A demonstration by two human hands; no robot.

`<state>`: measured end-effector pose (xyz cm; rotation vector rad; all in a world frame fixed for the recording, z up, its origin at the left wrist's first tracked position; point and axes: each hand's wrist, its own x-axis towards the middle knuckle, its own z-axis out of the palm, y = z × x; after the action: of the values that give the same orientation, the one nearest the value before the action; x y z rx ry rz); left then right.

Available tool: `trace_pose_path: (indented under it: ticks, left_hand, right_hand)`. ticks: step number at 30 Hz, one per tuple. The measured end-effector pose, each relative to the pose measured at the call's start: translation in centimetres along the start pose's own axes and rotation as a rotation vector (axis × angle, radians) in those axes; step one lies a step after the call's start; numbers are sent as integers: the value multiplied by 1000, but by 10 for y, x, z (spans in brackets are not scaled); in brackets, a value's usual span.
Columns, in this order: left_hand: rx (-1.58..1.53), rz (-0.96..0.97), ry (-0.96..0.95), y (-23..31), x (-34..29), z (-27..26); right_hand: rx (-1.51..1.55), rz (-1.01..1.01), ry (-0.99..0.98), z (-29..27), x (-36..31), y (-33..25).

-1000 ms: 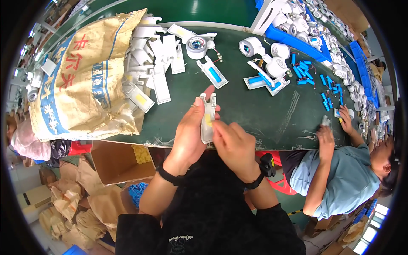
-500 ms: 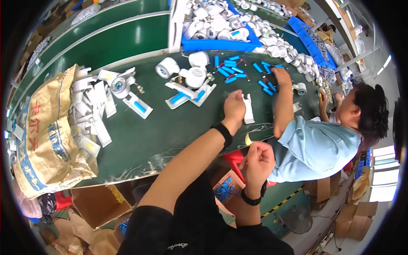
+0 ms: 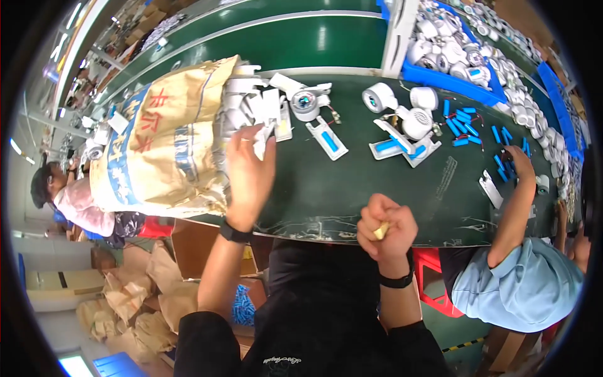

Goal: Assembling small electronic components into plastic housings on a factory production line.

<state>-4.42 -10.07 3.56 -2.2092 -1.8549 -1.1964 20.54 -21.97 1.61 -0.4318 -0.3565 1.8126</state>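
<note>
My left hand (image 3: 249, 179) is at the mouth of a tan woven sack (image 3: 157, 147), among white plastic housings (image 3: 237, 100) spilling out of it. Its thumb and fingers close around one white plastic housing (image 3: 260, 148), which they partly hide. Above the bench's front edge, my right hand (image 3: 387, 227) is curled in a fist around a small yellow piece (image 3: 380, 231); only one end shows. Just right of the sack lie a white round-headed unit (image 3: 306, 103) and an open white housing (image 3: 327, 139) with a blue cell in it.
More white units (image 3: 416, 122) and loose blue cells (image 3: 461, 124) lie on the green bench (image 3: 352, 188). A full blue bin (image 3: 452, 85) stands behind. At right, a co-worker's hand (image 3: 519, 162) reaches among cells near a white housing (image 3: 490, 190). Another person (image 3: 81, 204) sits far left.
My view has swung left. My left hand has gone from beside a white housing, now lying near the co-worker, to the sack. My right hand has curled tighter around the yellow piece.
</note>
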Motion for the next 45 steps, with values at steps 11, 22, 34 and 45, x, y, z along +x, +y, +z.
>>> trace_pose_path:
  ticks: [11,22,34,45]
  left_hand:
    - [289,28,-153,-30,-16,-10]
    - [-1704,-950,-534,60,-49,6]
    - [-1822,-1123,-529,71,-58,17]
    - [-1858,-1137,-538,69,-59,14]
  right_hand:
    - [-232,143,212,60,14,21]
    - [-283,7,224,43,12,10]
    - [-1781,-622,81,38,22,35]
    - [-1832,-699,35,39,22,40]
